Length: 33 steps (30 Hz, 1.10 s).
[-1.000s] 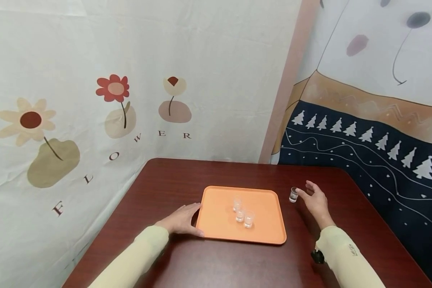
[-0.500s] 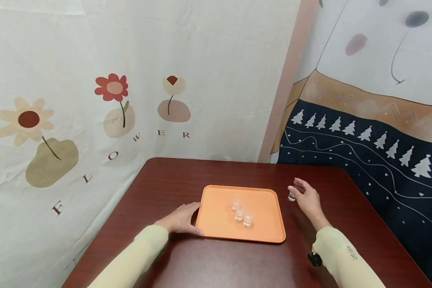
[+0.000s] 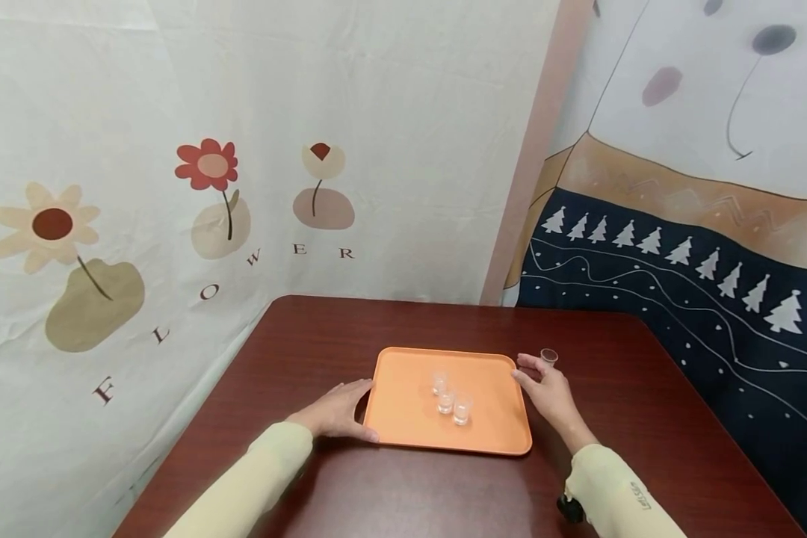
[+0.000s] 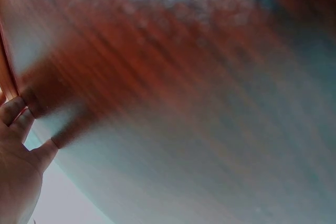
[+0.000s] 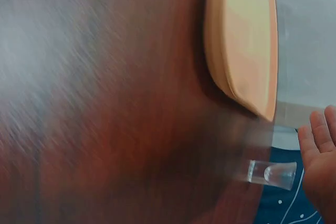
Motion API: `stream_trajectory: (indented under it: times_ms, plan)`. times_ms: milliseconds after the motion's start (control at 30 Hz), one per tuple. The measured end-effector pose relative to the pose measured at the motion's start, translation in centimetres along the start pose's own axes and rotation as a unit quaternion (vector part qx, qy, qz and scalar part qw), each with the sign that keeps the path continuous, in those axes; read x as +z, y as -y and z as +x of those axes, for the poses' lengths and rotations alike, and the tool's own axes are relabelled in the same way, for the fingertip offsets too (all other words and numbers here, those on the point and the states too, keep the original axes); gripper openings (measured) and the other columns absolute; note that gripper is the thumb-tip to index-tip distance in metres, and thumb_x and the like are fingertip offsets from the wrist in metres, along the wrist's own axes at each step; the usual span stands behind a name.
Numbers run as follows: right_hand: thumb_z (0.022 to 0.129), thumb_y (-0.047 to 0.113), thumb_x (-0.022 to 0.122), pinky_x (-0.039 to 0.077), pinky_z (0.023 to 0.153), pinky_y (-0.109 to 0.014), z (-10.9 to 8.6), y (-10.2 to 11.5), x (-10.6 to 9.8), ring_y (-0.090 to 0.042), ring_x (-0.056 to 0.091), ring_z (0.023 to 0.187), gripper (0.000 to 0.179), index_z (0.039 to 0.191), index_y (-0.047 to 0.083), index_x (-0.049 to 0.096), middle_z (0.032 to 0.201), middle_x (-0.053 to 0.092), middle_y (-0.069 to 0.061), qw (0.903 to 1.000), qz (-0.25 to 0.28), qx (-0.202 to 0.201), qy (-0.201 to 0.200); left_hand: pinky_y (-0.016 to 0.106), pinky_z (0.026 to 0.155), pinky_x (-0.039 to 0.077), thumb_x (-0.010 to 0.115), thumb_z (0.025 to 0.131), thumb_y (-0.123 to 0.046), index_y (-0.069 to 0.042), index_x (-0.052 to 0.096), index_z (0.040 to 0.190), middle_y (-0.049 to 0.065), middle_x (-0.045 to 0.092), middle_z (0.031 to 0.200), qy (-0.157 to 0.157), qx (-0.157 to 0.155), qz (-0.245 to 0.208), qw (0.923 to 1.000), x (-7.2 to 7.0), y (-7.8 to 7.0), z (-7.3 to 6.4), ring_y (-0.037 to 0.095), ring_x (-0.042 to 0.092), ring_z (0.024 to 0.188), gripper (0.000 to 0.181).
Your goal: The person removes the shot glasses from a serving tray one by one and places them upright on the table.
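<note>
An orange tray [image 3: 403,422] lies on the table with three small clear shot glasses [image 3: 462,411] grouped near its middle. My left hand [image 3: 336,411] rests against the tray's left side, thumb and fingers spread; in the left wrist view, that hand [image 4: 18,166] shows only at the left edge. By the tray's far right corner is my right hand [image 3: 548,396], fingers extended and holding nothing; whether they touch the rim I cannot tell. Just behind it stands another shot glass [image 3: 548,356], partly hidden. The right wrist view shows this glass [image 5: 273,174] whole, beside the hand [image 5: 321,166].
The dark red-brown table [image 3: 390,493] extends on all sides of the tray. A pale curtain with printed flowers [image 3: 410,149] hangs behind and to the left. At the right is a navy cloth with white trees [image 3: 679,284].
My right hand has moved left, from around the single shot glass to the tray's right edge. That glass stays standing on the table. The left hand and the tray have not visibly moved.
</note>
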State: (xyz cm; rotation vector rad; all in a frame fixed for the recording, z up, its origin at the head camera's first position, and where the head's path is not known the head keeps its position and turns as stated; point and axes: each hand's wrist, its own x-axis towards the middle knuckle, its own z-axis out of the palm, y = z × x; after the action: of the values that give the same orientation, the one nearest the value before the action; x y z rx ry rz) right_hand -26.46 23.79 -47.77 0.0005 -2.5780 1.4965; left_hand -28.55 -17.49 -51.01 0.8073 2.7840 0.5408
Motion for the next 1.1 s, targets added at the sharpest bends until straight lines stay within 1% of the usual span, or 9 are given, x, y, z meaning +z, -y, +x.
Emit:
stream_trajectory:
  times_ms: [100, 167, 267, 333, 467, 633, 867, 1000, 1100]
  plan:
    - [0.096, 0.014, 0.067, 0.053, 0.092, -0.039, -0.5, 0.0, 0.9, -0.034, 0.06, 0.117, 0.043, 0.135, -0.003, 0.057, 0.133, 0.059, -0.023, 0.9999, 0.015, 0.003, 0.006, 0.056, 0.115, 0.025, 0.075, 0.069, -0.072, -0.001, 0.036, 0.152, 0.019, 0.04, 0.152, -0.005, 0.004, -0.002, 1.0, 0.0, 0.1, 0.0, 0.032, 0.035, 0.142, 0.116]
    - [0.095, 0.012, 0.069, 0.055, 0.089, -0.035, -0.8, 0.0, 1.5, -0.034, 0.062, 0.115, 0.043, 0.133, -0.005, 0.058, 0.131, 0.06, -0.024, 0.9996, 0.024, -0.002, 0.011, 0.056, 0.115, 0.025, 0.075, 0.069, -0.072, -0.001, 0.036, 0.152, 0.02, 0.04, 0.152, -0.006, 0.006, -0.002, 1.0, 0.0, 0.2, 0.0, 0.033, 0.035, 0.142, 0.116]
    - [0.093, 0.01, 0.07, 0.056, 0.086, -0.034, -1.3, -0.1, 2.3, -0.034, 0.064, 0.11, 0.041, 0.13, -0.006, 0.06, 0.127, 0.062, -0.023, 0.9993, 0.03, -0.012, 0.02, 0.056, 0.115, 0.025, 0.075, 0.069, -0.072, -0.001, 0.036, 0.152, 0.02, 0.04, 0.152, -0.008, 0.006, -0.005, 0.9999, -0.1, 0.2, 0.0, 0.033, 0.035, 0.142, 0.116]
    - [0.091, 0.009, 0.072, 0.056, 0.085, -0.034, -1.7, -0.1, 2.9, -0.034, 0.064, 0.109, 0.042, 0.128, -0.006, 0.061, 0.126, 0.063, -0.023, 0.9988, 0.036, -0.02, 0.026, 0.056, 0.115, 0.024, 0.076, 0.069, -0.071, -0.001, 0.036, 0.151, 0.02, 0.04, 0.152, -0.008, 0.006, -0.004, 0.9999, -0.2, 0.1, -0.1, 0.033, 0.035, 0.142, 0.115]
    - [0.088, 0.006, 0.075, 0.055, 0.088, -0.038, -2.5, -0.1, 4.2, -0.035, 0.064, 0.11, 0.041, 0.125, -0.008, 0.063, 0.123, 0.064, -0.024, 0.9974, 0.05, -0.033, 0.039, 0.056, 0.115, 0.025, 0.076, 0.069, -0.072, -0.001, 0.037, 0.151, 0.02, 0.041, 0.152, -0.007, 0.003, -0.003, 1.0, -0.2, 0.2, -0.2, 0.033, 0.035, 0.142, 0.115]
    - [0.083, 0.004, 0.079, 0.056, 0.086, -0.039, -3.4, 0.0, 5.9, -0.037, 0.066, 0.105, 0.04, 0.12, -0.008, 0.066, 0.116, 0.067, -0.022, 0.9965, 0.056, -0.047, 0.041, 0.056, 0.115, 0.025, 0.076, 0.069, -0.072, 0.0, 0.036, 0.151, 0.02, 0.041, 0.152, -0.006, 0.0, -0.001, 1.0, -0.3, 0.2, -0.2, 0.033, 0.036, 0.142, 0.116]
    - [0.082, 0.003, 0.08, 0.057, 0.083, -0.036, -3.9, 0.4, 7.3, -0.037, 0.067, 0.103, 0.042, 0.119, -0.009, 0.065, 0.115, 0.067, -0.021, 0.9926, 0.097, -0.031, 0.065, 0.054, 0.115, 0.024, 0.076, 0.069, -0.072, -0.001, 0.036, 0.152, 0.019, 0.04, 0.153, -0.002, -0.005, 0.001, 1.0, 0.0, 0.2, -0.2, 0.032, 0.034, 0.143, 0.116]
    - [0.079, 0.003, 0.082, 0.057, 0.08, -0.032, -4.0, 0.5, 7.6, -0.034, 0.068, 0.1, 0.042, 0.117, -0.008, 0.067, 0.112, 0.068, -0.019, 0.9931, 0.095, -0.027, 0.063, 0.054, 0.116, 0.023, 0.075, 0.068, -0.073, -0.003, 0.035, 0.153, 0.018, 0.039, 0.153, 0.001, -0.004, -0.001, 1.0, 0.1, 0.1, -0.1, 0.031, 0.034, 0.143, 0.117]
    - [0.08, 0.004, 0.082, 0.057, 0.08, -0.032, -4.0, 0.5, 7.7, -0.033, 0.069, 0.1, 0.042, 0.117, -0.007, 0.067, 0.113, 0.068, -0.018, 0.9933, 0.093, -0.026, 0.063, 0.054, 0.116, 0.023, 0.075, 0.068, -0.073, -0.004, 0.035, 0.153, 0.016, 0.039, 0.154, 0.0, -0.008, 0.001, 1.0, 0.1, 0.0, 0.0, 0.03, 0.033, 0.143, 0.117]
